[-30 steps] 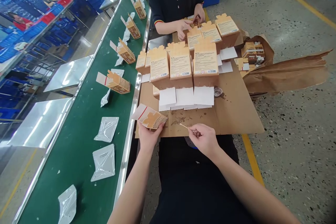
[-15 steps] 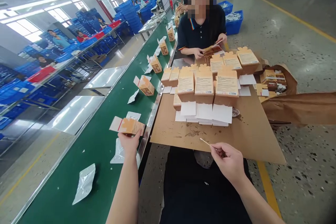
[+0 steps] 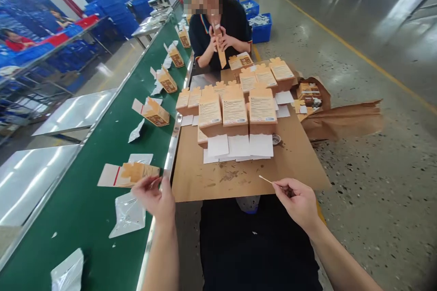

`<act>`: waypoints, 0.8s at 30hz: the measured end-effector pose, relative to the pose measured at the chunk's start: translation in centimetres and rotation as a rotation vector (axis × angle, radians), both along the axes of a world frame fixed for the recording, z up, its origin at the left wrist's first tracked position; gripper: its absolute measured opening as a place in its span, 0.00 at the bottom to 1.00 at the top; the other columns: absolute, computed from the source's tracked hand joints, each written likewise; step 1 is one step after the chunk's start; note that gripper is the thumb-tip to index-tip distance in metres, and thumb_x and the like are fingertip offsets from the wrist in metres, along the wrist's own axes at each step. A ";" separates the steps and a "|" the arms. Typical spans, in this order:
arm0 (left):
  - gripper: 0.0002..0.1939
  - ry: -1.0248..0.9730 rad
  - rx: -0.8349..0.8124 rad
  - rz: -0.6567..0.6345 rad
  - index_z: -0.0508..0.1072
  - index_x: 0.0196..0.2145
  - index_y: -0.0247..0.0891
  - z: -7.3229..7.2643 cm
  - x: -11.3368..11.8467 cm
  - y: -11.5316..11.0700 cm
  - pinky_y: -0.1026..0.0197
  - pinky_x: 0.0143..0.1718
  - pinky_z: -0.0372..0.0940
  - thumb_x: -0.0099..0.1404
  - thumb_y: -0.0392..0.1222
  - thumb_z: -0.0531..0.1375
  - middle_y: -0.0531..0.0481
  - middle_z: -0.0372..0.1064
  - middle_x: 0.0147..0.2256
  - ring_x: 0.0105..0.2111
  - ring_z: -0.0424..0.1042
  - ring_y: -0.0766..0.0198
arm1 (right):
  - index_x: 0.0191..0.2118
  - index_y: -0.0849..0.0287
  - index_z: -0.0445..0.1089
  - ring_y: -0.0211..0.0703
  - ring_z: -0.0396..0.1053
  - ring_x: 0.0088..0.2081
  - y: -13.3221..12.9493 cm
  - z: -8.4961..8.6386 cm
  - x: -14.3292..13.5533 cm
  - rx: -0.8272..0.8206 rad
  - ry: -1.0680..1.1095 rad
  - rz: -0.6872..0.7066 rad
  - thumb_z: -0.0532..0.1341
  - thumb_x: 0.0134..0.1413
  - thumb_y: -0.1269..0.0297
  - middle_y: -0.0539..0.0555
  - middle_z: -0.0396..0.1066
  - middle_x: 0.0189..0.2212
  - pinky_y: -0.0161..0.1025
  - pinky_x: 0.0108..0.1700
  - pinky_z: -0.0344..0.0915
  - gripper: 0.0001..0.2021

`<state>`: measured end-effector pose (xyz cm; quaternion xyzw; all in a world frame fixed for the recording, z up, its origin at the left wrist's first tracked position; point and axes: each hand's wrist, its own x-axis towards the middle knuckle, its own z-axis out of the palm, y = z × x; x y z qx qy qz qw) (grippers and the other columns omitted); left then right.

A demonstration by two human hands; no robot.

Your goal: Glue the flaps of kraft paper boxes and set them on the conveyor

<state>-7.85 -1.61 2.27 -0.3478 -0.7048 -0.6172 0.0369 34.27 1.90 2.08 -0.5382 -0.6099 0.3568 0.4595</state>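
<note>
My right hand (image 3: pixel 295 202) pinches a cotton swab (image 3: pixel 265 179), its tip pointing left over the front of the cardboard sheet (image 3: pixel 300 168). At the belt's near edge is my left hand (image 3: pixel 155 198), thumb and fingers loosely bent and apart, with nothing visible between them. Just beyond it an orange-brown carton (image 3: pixel 139 173) lies on the green belt, its white flap with a red strip pointing left. My fingers overlap the carton's near edge; whether they touch it I cannot tell. A silvery pouch (image 3: pixel 128 216) lies beside that hand.
Several printed cartons (image 3: pixel 235 107) with white flaps stand stacked on the cardboard. More cartons and pouches line the green belt (image 3: pixel 99 191). Across the table a co-worker (image 3: pixel 239 22) holds a carton up. A brown paper bag (image 3: pixel 327 122) of cartons is at the right.
My left hand has come off the carton, which now lies on the belt. The view has shifted right. The co-worker has raised a carton from table height. My right hand keeps the swab.
</note>
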 end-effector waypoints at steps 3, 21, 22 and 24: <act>0.26 -0.231 -0.249 -0.184 0.72 0.52 0.46 1.3 1.3 7.3 0.49 0.56 0.76 0.61 0.56 0.73 0.45 0.73 0.51 0.52 0.78 0.52 | 0.31 0.51 0.84 0.46 0.71 0.23 0.0 0.5 0.3 -0.028 0.014 -0.025 0.68 0.73 0.30 0.55 0.77 0.23 0.44 0.26 0.76 0.30; 0.18 -0.816 -0.373 -0.301 0.85 0.51 0.43 2.0 0.7 9.0 0.38 0.68 0.79 0.63 0.46 0.74 0.38 0.86 0.57 0.65 0.83 0.39 | 0.30 0.52 0.77 0.45 0.71 0.27 10.6 1.8 4.0 0.105 -0.384 -0.082 0.65 0.67 0.60 0.51 0.76 0.24 0.41 0.36 0.70 0.11; 0.20 -0.840 -0.353 -0.304 0.85 0.52 0.43 2.0 0.4 7.8 0.36 0.69 0.79 0.61 0.45 0.75 0.38 0.86 0.58 0.68 0.81 0.37 | 0.29 0.52 0.75 0.45 0.71 0.28 11.8 2.0 3.7 0.101 -0.425 -0.042 0.65 0.65 0.63 0.51 0.76 0.24 0.41 0.37 0.69 0.10; 0.24 -0.853 -0.343 -0.327 0.86 0.53 0.44 2.1 0.2 5.6 0.32 0.69 0.79 0.59 0.46 0.77 0.39 0.86 0.60 0.70 0.79 0.32 | 0.28 0.52 0.73 0.46 0.71 0.29 13.7 2.1 3.1 0.085 -0.517 0.033 0.65 0.63 0.67 0.52 0.76 0.24 0.41 0.37 0.66 0.10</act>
